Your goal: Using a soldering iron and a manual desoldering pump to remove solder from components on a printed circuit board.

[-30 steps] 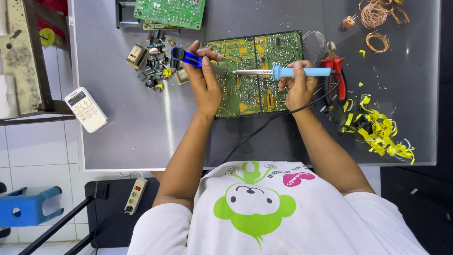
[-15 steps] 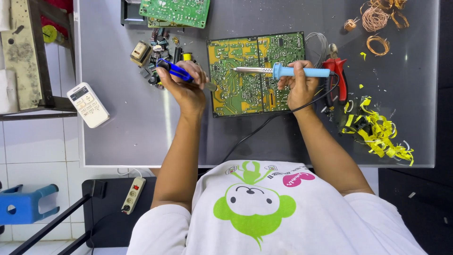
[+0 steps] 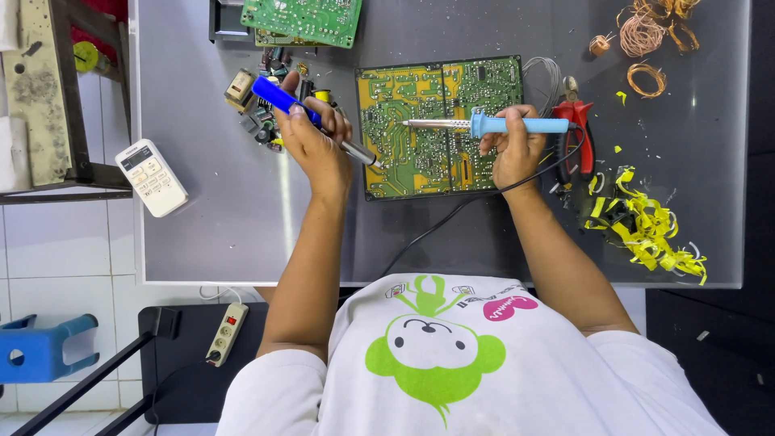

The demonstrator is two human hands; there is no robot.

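From the head camera I look straight down on a grey worktable (image 3: 242, 234) with a green and yellow circuit board (image 3: 440, 129) lying flat, solder side up, near its middle. My left hand (image 3: 315, 145) is closed around a blue-handled desoldering pump (image 3: 311, 119), held at a slant so that its metal tip rests at the board's left edge while the blue body points up and away toward a heap of loose electronic components (image 3: 266, 105). My right hand (image 3: 517, 145) is wrapped around the light blue handle of a soldering iron (image 3: 488, 125), which lies nearly level above the board, its metal shaft pointing left and ending over the middle of the board, near but apart from the pump tip. The iron's black cable (image 3: 452, 214) runs off the right hand, crosses the board's lower right corner and drops over the near edge of the table. Just beside the right hand lie red-handled pliers (image 3: 577, 137), and beyond them a tangle of yellow plastic scraps (image 3: 646, 230). Coils of copper wire (image 3: 646, 40) sit at the far right corner. A second green circuit board (image 3: 303, 18) lies at the far edge, and a white remote control (image 3: 152, 178) rests at the table's left side.
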